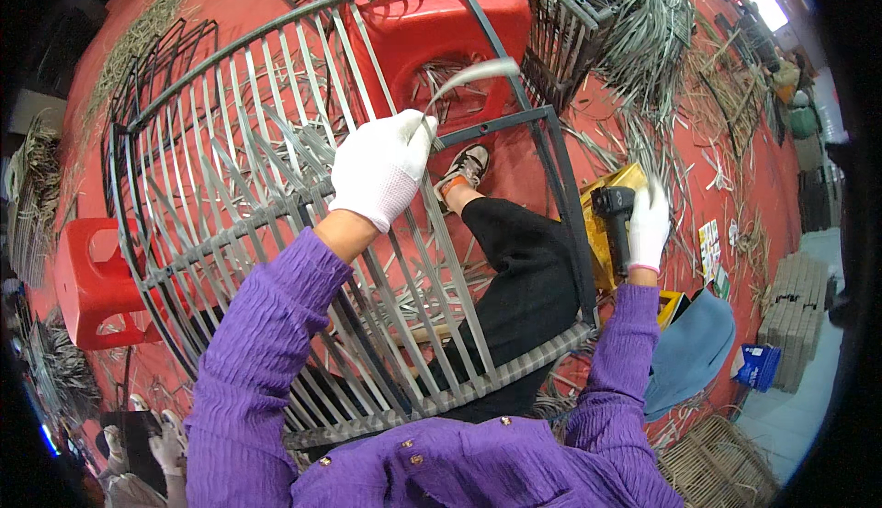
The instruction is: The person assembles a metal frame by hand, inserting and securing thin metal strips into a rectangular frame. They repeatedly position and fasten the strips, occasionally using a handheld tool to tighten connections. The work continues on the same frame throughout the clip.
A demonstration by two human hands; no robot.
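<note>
My left hand (384, 166), in a white knit glove, is closed on a flat grey strip (473, 73), whose loose end curves up and to the right. Below it lies a dark metal frame (568, 205) with many grey strips (303, 85) strung across it. Some strips are woven crosswise in a band near my left wrist. At the right, my gloved right hand (649, 228) is beside a black gun-shaped tool (614, 219) at a yellow box (629, 177). Its fingers are smeared by motion, so I cannot see whether they grip the tool.
A red plastic stool (441, 26) supports the frame's far side; another red stool (92, 278) stands left. Loose strips (634, 39) are heaped at the far right and scattered over the red floor. A blue-grey cloth (689, 352) lies near my right forearm. Another person's hands (165, 448) show lower left.
</note>
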